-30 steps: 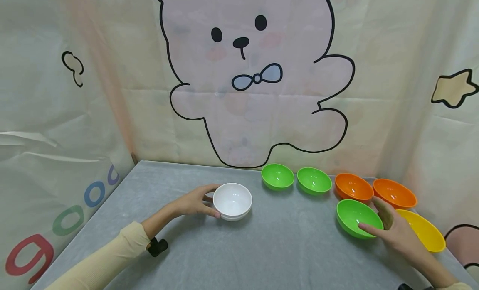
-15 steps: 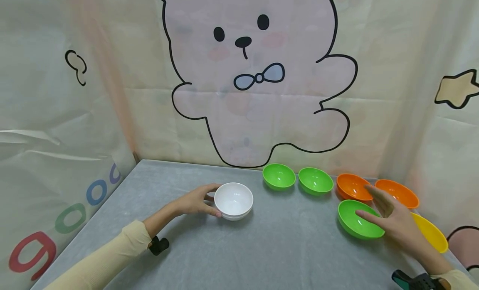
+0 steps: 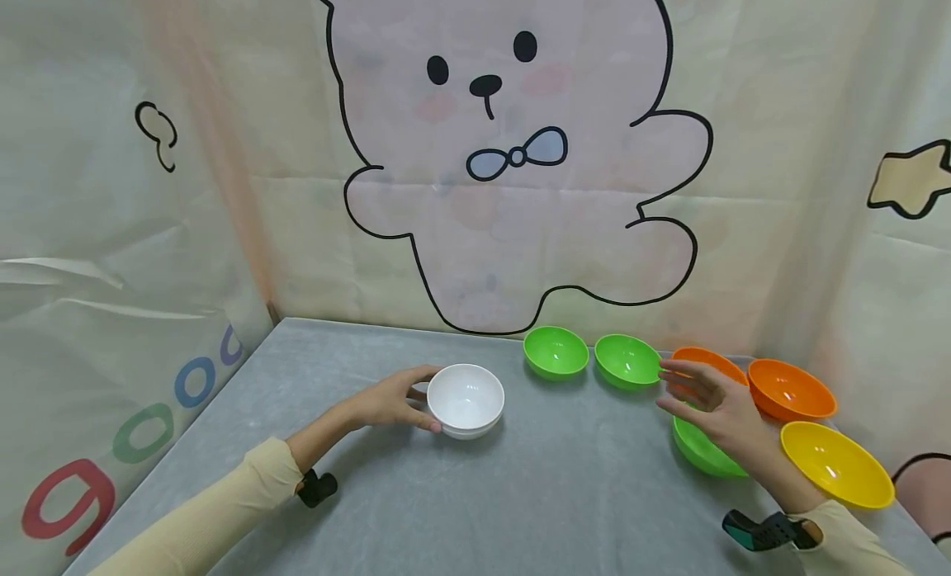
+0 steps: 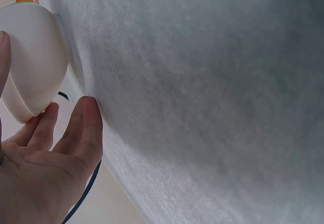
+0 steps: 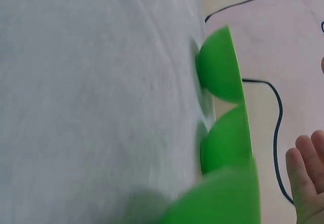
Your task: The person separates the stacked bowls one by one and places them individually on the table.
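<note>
A white bowl [image 3: 465, 398] stands left of the table's middle; a second edge below its rim suggests another bowl stacked with it. My left hand [image 3: 394, 403] holds its left side, thumb at the near side and fingers around the far side. In the left wrist view, fingertips of the left hand [image 4: 55, 153] meet the white bowl [image 4: 35, 57] at its rim. My right hand [image 3: 721, 411] hovers above the near green bowl [image 3: 702, 452], partly hiding it. Its fingers are spread and hold nothing. In the right wrist view, some fingers [image 5: 309, 173] show at the edge.
Two green bowls [image 3: 555, 353] [image 3: 626, 361] line the back edge. Right of them are two orange bowls [image 3: 791, 390], one partly behind my right hand. A yellow bowl [image 3: 835, 465] stands at the right edge. A printed curtain [image 3: 483, 229] hangs behind the grey table [image 3: 520, 502].
My right hand has moved left and slightly back, from beside the near green bowl to over it, uncovering the yellow bowl. The left hand and white bowl stay in place.
</note>
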Motion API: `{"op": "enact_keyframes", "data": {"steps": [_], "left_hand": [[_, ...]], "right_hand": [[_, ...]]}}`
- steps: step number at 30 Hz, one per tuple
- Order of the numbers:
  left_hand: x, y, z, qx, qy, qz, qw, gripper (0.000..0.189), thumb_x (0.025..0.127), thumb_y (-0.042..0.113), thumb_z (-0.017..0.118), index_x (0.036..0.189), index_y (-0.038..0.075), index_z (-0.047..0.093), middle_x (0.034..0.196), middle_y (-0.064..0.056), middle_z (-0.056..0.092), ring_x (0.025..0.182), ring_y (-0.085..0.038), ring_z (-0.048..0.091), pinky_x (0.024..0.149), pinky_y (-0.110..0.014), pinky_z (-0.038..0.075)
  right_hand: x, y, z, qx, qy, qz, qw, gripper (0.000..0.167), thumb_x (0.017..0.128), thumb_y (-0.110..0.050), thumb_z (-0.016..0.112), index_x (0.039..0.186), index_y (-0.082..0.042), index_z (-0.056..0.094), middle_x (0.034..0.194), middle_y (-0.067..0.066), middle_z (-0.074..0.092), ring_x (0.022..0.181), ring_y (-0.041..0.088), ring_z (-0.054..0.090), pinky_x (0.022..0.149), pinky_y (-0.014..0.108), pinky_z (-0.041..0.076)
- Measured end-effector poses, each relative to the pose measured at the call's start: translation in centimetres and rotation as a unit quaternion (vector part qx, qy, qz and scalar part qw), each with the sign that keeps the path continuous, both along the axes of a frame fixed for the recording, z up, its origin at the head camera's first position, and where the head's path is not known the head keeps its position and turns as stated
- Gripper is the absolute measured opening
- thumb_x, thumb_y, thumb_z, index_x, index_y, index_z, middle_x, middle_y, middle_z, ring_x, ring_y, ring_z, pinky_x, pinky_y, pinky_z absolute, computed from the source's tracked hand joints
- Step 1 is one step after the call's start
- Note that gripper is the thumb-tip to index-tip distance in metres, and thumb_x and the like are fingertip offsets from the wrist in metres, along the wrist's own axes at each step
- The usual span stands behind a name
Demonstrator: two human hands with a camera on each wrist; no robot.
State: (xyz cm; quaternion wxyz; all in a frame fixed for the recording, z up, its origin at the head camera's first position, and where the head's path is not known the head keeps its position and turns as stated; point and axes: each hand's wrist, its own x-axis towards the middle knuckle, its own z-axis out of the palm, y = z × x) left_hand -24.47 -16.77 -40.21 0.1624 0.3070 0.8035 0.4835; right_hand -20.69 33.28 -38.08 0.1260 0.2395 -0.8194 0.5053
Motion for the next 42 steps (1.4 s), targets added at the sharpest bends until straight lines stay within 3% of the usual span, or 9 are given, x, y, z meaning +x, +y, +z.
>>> {"op": "enact_keyframes", "data": {"steps": [10,16,20,29,36,42], "left_hand": [[0.1,0.2,0.0,-0.001,0.000,0.000,1.0000,0.085,0.084,0.012,0.087,0.153,-0.001,0.038,0.149,-0.019,0.046,0.122,-0.045,0.056,0.098,-0.048,0.050],[0.1,0.2,-0.1,-0.007,-0.001,0.002,1.0000,0.085,0.084,0.012,0.087,0.153,-0.001,0.039,0.148,-0.019,0.046,0.122,-0.046,0.055,0.097,-0.047,0.051],[0.2,0.1,-0.1,-0.009,-0.001,0.003,1.0000,0.086,0.084,0.013,0.087,0.153,-0.001,0.038,0.148,-0.019,0.046,0.122,-0.046,0.055,0.097,-0.046,0.051],[0.2,0.2,0.0,-0.009,-0.001,0.005,0.9999,0.086,0.084,0.013,0.087,0.153,-0.001,0.038,0.148,-0.018,0.046,0.121,-0.045,0.056,0.096,-0.047,0.052],[0.1,0.2,0.1,-0.007,0.002,0.003,1.0000,0.086,0.083,0.013,0.087,0.153,-0.002,0.039,0.148,-0.019,0.047,0.121,-0.045,0.057,0.096,-0.049,0.052],[0.2,0.2,0.4,-0.009,-0.006,0.006,0.9999,0.085,0.083,0.014,0.087,0.152,-0.001,0.039,0.148,-0.018,0.047,0.121,-0.044,0.057,0.095,-0.047,0.053]], "right_hand": [[-1.5,-3.4,-0.7,-0.051,-0.016,0.072,0.9960,0.049,0.089,0.011,0.072,0.135,0.010,0.054,0.135,0.027,0.056,0.120,0.030,0.061,0.092,0.029,0.053],[-2.5,-5.4,-1.1,-0.069,-0.017,0.091,0.9933,0.049,0.088,0.013,0.073,0.134,0.009,0.055,0.132,0.025,0.057,0.118,0.024,0.063,0.091,0.032,0.053],[-2.9,-6.8,-1.3,-0.077,-0.022,0.109,0.9908,0.050,0.087,0.014,0.073,0.134,0.010,0.055,0.133,0.035,0.052,0.118,0.024,0.063,0.092,0.033,0.053],[-3.4,-9.8,-1.4,-0.089,-0.052,0.152,0.9829,0.051,0.089,0.009,0.074,0.135,0.009,0.053,0.135,0.038,0.049,0.122,0.048,0.054,0.095,0.038,0.052],[-3.6,-11.8,-1.6,-0.076,-0.078,0.168,0.9797,0.063,0.087,0.004,0.079,0.142,0.007,0.049,0.142,0.032,0.048,0.128,0.048,0.050,0.101,0.049,0.046],[-3.8,-13.4,-1.7,-0.074,-0.092,0.197,0.9732,0.079,0.084,0.002,0.081,0.149,0.011,0.036,0.149,0.033,0.039,0.135,0.052,0.040,0.106,0.052,0.038]]}}
